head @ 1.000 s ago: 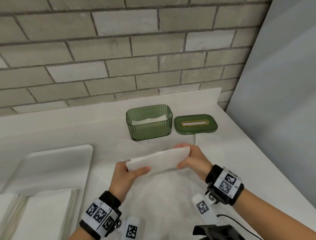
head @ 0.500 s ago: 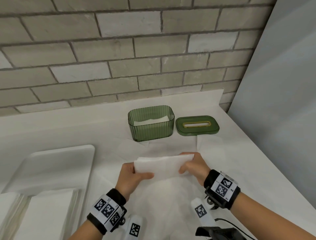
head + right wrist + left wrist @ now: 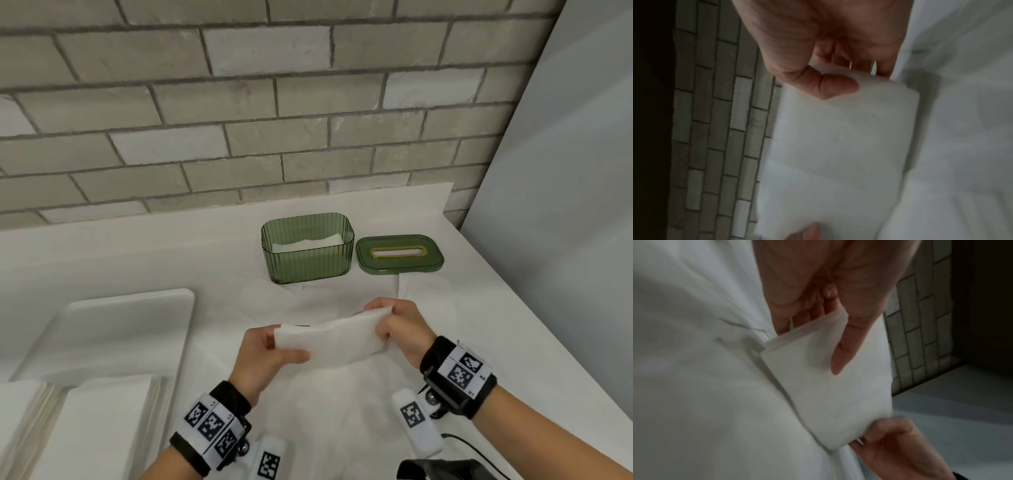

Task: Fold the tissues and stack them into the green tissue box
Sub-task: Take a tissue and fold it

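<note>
A folded white tissue [image 3: 334, 337] hangs in the air between both hands, above a spread sheet of tissue [image 3: 329, 411] on the counter. My left hand [image 3: 265, 349] pinches its left end, thumb on top [image 3: 840, 356]. My right hand [image 3: 394, 325] pinches its right end, thumb bent over the tissue [image 3: 830, 87]. The green tissue box [image 3: 307, 251] stands open behind, with white tissue lying inside. Its green lid [image 3: 399, 254] with a gold slot lies flat just right of the box.
A white tray [image 3: 113, 329] lies at the left with stacks of flat tissues [image 3: 96, 428] at its near end. A brick wall [image 3: 239, 113] backs the counter and a grey panel [image 3: 565, 205] closes the right side.
The folded tissue has stayed between both hands, near the same spot. Its right end now sits higher than the left. The right hand's fingers have curled more over its end.
</note>
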The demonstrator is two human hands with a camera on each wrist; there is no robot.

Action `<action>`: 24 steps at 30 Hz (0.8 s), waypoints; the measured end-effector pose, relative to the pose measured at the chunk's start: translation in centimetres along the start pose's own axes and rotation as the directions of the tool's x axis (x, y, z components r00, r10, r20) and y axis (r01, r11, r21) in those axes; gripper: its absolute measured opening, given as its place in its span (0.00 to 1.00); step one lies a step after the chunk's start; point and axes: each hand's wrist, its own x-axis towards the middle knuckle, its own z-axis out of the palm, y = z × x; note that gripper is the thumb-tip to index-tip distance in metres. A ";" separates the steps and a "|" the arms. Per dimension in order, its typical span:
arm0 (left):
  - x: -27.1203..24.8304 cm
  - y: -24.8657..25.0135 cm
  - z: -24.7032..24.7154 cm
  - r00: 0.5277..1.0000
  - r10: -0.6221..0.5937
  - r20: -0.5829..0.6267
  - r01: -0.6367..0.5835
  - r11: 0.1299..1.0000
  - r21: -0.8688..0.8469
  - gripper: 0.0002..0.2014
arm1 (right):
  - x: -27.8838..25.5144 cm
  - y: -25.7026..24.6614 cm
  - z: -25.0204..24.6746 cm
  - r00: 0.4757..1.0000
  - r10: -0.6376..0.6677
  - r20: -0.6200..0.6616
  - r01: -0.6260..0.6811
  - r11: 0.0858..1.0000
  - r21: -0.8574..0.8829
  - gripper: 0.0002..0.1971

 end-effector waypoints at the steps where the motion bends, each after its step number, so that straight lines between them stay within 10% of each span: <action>1: 0.3 -0.5 -0.2 1.000 -0.022 -0.008 0.022 1.000 0.009 0.16 | 0.0 0.2 -0.1 1.000 0.010 0.004 -0.010 1.000 -0.015 0.18; 16: 2.9 2.1 -0.7 0.996 0.060 -0.070 -0.039 0.963 0.268 0.06 | 0.9 -1.9 1.0 0.995 0.014 0.095 0.005 0.980 -0.197 0.19; 24: 11.9 12.8 -1.5 0.888 0.397 -0.231 -0.310 0.889 0.335 0.33 | 11.1 -13.1 2.6 0.964 -0.267 0.001 0.251 0.905 -0.344 0.23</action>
